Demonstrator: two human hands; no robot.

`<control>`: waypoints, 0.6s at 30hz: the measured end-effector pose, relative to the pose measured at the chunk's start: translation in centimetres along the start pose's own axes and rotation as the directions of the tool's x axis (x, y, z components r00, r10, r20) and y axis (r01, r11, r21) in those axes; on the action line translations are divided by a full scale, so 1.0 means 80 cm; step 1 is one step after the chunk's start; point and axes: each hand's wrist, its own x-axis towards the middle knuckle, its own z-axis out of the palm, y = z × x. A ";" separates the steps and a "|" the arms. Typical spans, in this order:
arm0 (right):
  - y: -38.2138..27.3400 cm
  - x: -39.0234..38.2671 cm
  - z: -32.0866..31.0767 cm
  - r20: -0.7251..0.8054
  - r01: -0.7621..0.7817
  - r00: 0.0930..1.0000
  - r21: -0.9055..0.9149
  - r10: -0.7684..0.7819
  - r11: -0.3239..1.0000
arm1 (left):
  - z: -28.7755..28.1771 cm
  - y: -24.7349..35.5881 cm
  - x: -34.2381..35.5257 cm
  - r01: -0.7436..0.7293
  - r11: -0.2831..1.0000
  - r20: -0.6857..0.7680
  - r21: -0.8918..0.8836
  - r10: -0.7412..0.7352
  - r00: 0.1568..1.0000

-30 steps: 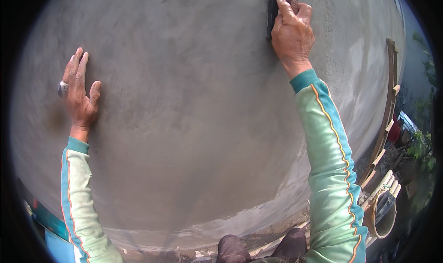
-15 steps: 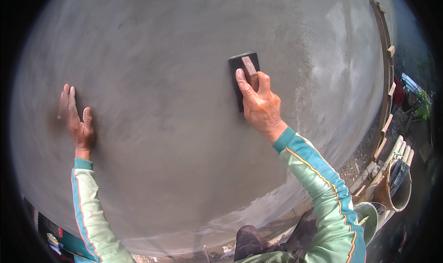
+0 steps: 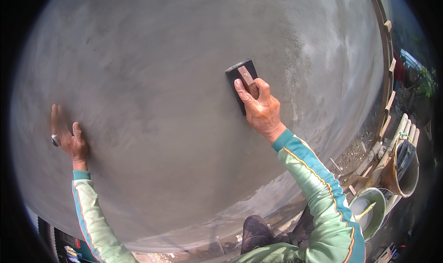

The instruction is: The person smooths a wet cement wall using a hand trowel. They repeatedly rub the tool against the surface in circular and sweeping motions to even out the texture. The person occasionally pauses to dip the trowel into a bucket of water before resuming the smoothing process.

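A wide grey plastered wall (image 3: pixel 175 161) fills most of the view, smooth in the middle and lighter, rougher toward the right. My right hand (image 3: pixel 264 113) grips the wooden handle of a plastering float (image 3: pixel 236 80), a dark rectangular block lying against the wall and tilted a little to the left. The fingers wrap round the handle, with the thumb along its left side. Over at the left, my left hand (image 3: pixel 73 143) is against the wall with fingers stretched upward and thumb apart, holding nothing. A ring shows on one of its fingers.
A wooden ladder-like frame (image 3: pixel 386 69) runs down the right edge of the wall. Below it, a green bucket (image 3: pixel 379 203) holds pale liquid and a brush (image 3: pixel 367 211). A brown bucket (image 3: pixel 396 173) with something dark in it stands beside bamboo poles (image 3: pixel 406 124). My knee (image 3: pixel 256 230) is at the bottom.
My left hand has slid down and slightly left along the wall. The float in my right hand has shifted slightly down and left and tilted more. The view has shifted, showing more of the green bucket.
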 end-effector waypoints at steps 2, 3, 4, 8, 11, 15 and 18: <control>0.035 0.032 -0.005 -0.014 -0.047 0.999 -0.025 0.047 0.999 | -0.007 -0.002 0.001 -0.019 1.000 0.011 0.018 0.018 1.000; 0.052 0.040 -0.008 -0.021 -0.067 0.998 -0.043 0.066 0.997 | -0.004 -0.002 0.000 -0.014 1.000 0.005 -0.005 0.014 1.000; 0.056 0.035 -0.013 -0.024 -0.140 0.990 -0.048 0.139 0.989 | -0.003 -0.002 0.000 -0.010 1.000 -0.001 -0.027 0.010 1.000; 0.070 -0.011 -0.018 -0.008 -0.309 0.951 -0.095 0.310 0.946 | 0.003 -0.001 0.004 -0.024 1.000 0.003 0.008 0.024 1.000; 0.073 -0.037 -0.010 -0.007 -0.236 0.972 -0.088 0.237 0.968 | -0.002 0.001 0.000 -0.021 1.000 0.001 0.019 0.021 1.000; 0.144 0.046 -0.012 -0.087 -0.180 0.983 -0.308 0.161 0.934 | 0.001 0.001 0.003 -0.039 0.996 0.002 0.076 0.039 0.999; 0.185 0.109 -0.015 -0.138 -0.268 0.963 -0.444 0.230 0.855 | 0.007 0.000 0.004 -0.046 0.998 -0.016 0.044 0.047 0.999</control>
